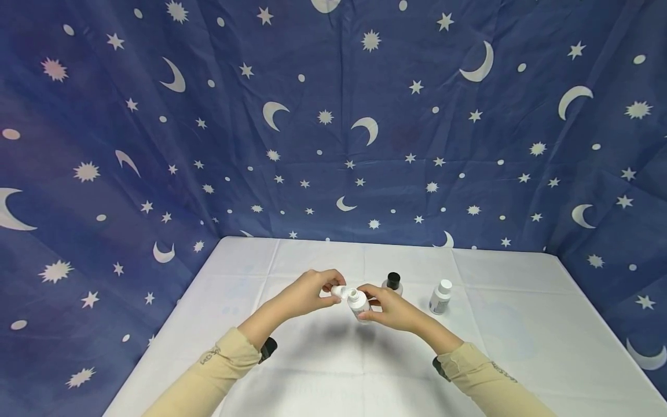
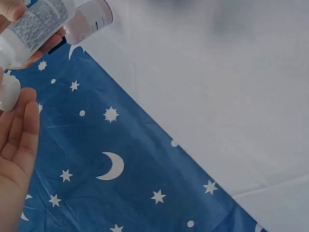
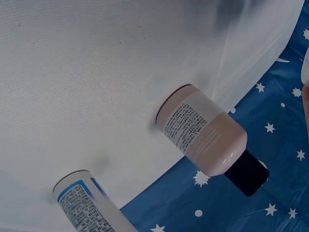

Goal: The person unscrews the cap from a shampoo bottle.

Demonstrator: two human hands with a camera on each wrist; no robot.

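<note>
My left hand pinches a small white cap by its side. Close to its right, a white bottle is tilted toward the cap, its neck uncovered. My right hand grips this bottle round its body, thumb on the near side. In the left wrist view the bottle shows a printed label, and the cap sits by the left fingers. Whether cap and neck touch, I cannot tell. The inside of the bottle is hidden.
A pinkish bottle with a black cap stands behind my right hand, partly covered by it. Farther right stands another white bottle with its cap on. Both are on the white-covered table, before a blue star-patterned cloth.
</note>
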